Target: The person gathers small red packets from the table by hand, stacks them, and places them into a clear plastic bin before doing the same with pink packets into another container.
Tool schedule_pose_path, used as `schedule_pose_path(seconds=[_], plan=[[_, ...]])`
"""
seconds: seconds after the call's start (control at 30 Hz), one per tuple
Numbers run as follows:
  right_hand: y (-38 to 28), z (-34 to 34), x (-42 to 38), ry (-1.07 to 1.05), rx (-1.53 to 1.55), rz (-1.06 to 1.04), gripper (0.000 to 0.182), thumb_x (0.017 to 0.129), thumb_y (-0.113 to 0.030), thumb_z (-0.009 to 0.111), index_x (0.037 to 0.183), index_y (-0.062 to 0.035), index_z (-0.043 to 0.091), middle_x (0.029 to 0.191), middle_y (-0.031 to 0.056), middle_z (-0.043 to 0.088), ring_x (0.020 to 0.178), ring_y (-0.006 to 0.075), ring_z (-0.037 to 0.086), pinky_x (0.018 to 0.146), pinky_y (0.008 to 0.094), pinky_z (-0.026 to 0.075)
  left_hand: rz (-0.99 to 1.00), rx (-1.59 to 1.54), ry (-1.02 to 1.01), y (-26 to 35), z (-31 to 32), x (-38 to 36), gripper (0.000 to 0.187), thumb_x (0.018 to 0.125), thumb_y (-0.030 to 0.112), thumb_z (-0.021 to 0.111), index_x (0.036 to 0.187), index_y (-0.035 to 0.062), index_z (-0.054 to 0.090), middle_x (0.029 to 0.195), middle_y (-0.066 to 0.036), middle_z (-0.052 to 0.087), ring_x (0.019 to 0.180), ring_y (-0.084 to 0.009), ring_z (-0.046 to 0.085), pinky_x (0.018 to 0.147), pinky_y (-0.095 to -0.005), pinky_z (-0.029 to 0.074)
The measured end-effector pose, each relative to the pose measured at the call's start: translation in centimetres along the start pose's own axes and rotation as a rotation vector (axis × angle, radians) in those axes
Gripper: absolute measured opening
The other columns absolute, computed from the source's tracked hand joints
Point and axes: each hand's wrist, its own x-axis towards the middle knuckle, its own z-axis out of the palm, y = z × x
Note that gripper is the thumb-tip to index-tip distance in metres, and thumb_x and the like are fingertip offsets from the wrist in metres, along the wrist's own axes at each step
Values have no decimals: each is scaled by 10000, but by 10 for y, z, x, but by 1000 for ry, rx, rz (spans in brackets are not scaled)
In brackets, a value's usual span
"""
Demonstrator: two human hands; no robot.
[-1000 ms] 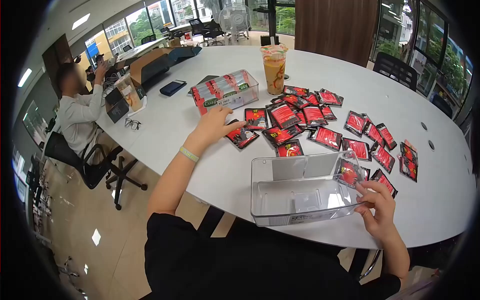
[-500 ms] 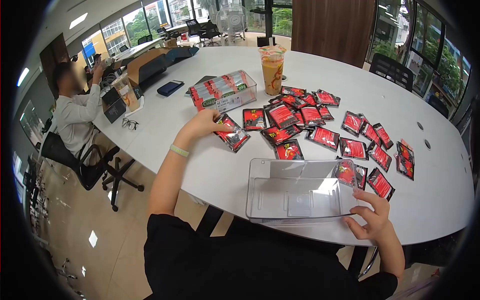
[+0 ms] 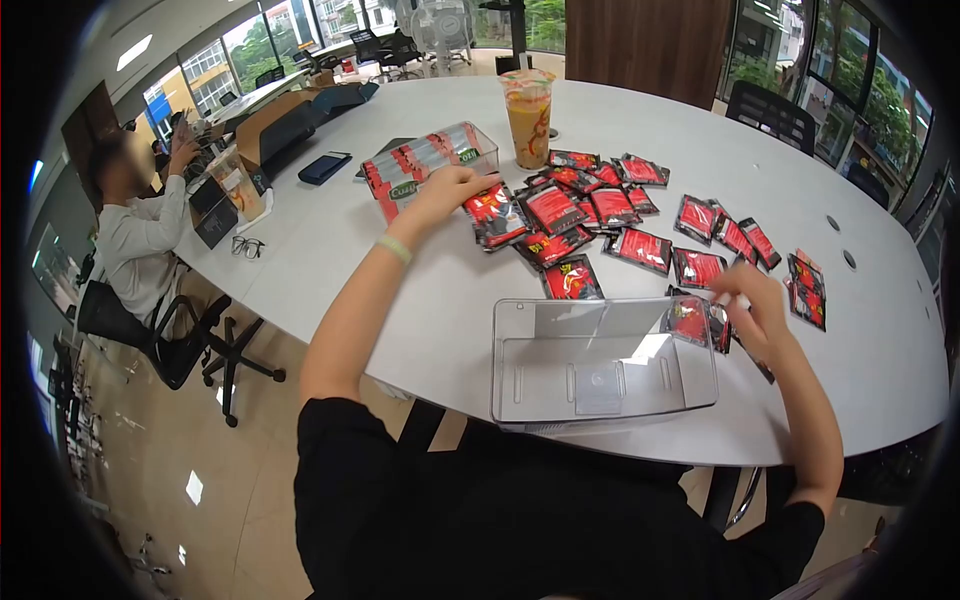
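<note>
My left hand (image 3: 447, 197) pinches a red and black packet (image 3: 492, 212) at the left edge of a pile of similar packets (image 3: 555, 210). It overlaps another packet beneath. My right hand (image 3: 760, 308), slightly blurred, hovers over loose packets just right of a clear plastic bin (image 3: 598, 402); its thumb and fingers are apart and nothing shows between them. The bin lies before me near the table edge, with packets (image 3: 690, 320) showing through its far right wall. Behind my left hand, a second clear bin (image 3: 483, 150) holds several red and silver packs.
A tall cup with an orange drink (image 3: 528, 125) stands behind the pile. More packets (image 3: 806, 290) lie to the right on the white table (image 3: 400, 300). A dark blue wallet (image 3: 325, 168) and glasses (image 3: 248, 247) are at left, where another person (image 3: 135, 235) sits.
My left hand has moved right and slightly up with the packet, to the pile's edge. My right hand has left the bin's rim and moved up over the packets beside it.
</note>
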Motion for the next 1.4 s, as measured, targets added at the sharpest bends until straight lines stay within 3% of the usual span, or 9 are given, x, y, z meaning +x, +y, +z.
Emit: schedule_pose_path(seconds=[0.13, 0.23, 0.47, 0.67, 0.9, 1.1, 1.17, 1.2, 1.4], plan=[[29, 36, 46, -47, -125, 101, 183, 795, -200, 598, 805, -17, 615, 718, 109, 586, 635, 241, 571, 563, 320, 447, 288, 364, 48, -28, 43, 17, 545, 757, 498, 609, 669, -38, 566, 766, -160, 534, 686, -263, 502, 625, -358, 401], [42, 65, 70, -113, -298, -10, 281, 781, -304, 625, 830, -27, 619, 778, 106, 588, 702, 254, 588, 598, 345, 462, 147, 395, 6, -8, 41, 6, 560, 736, 526, 616, 730, -32, 574, 894, -199, 517, 822, -322, 521, 719, -370, 417], [39, 121, 111, -228, -233, -352, 527, 810, -437, 549, 1167, -50, 521, 1219, 159, 484, 1138, 304, 446, 945, 402, 354, 72, 254, 92, -1, 49, -1, 527, 666, 484, 706, 781, -7, 555, 810, -162, 596, 778, -288, 574, 695, -362, 447], [44, 141, 99, -309, -266, -279, 552, 838, -481, 480, 1160, -35, 531, 1241, 167, 471, 1180, 310, 398, 946, 433, 328, -63, 534, 135, -1, 48, -9, 749, 644, 674, 602, 911, -25, 591, 820, -220, 593, 867, -340, 564, 719, -403, 455], [41, 139, 95, -227, -295, -220, 508, 821, -464, 512, 1052, -19, 588, 1189, 161, 504, 1132, 289, 431, 921, 424, 340, -148, 688, -38, 10, 31, -20, 769, 547, 766, 592, 413, 12, 524, 562, -164, 541, 731, -258, 547, 624, -339, 442], [44, 141, 95, -208, -272, -225, 522, 815, -476, 516, 1038, -11, 594, 1205, 172, 491, 1158, 299, 413, 950, 437, 313, -282, 294, -94, 22, 30, -22, 572, 610, 548, 732, 657, -8, 605, 657, -87, 610, 578, -109, 555, 552, -234, 446], [45, 143, 94, -138, -335, -310, 525, 811, -480, 522, 1021, -5, 603, 1235, 188, 460, 1169, 311, 403, 965, 440, 298, -206, -638, -98, 19, 39, -23, 484, 708, 361, 725, 882, -68, 585, 849, -106, 631, 687, -143, 615, 622, -259, 495], [44, 142, 95, -140, -333, -312, 525, 811, -480, 522, 1021, -5, 603, 1235, 188, 460, 1169, 311, 403, 965, 440, 298, -211, -725, -104, 29, 38, -26, 383, 761, 173, 692, 1019, -61, 530, 897, -98, 628, 770, -118, 616, 678, -231, 495], [35, 132, 95, -134, -179, -294, 433, 794, -422, 588, 907, -4, 608, 1282, 217, 386, 1153, 336, 408, 946, 434, 319, -135, -929, -36, 38, 51, -29, 299, 801, 201, 649, 995, 0, 544, 894, -79, 631, 778, -110, 617, 708, -227, 492]])
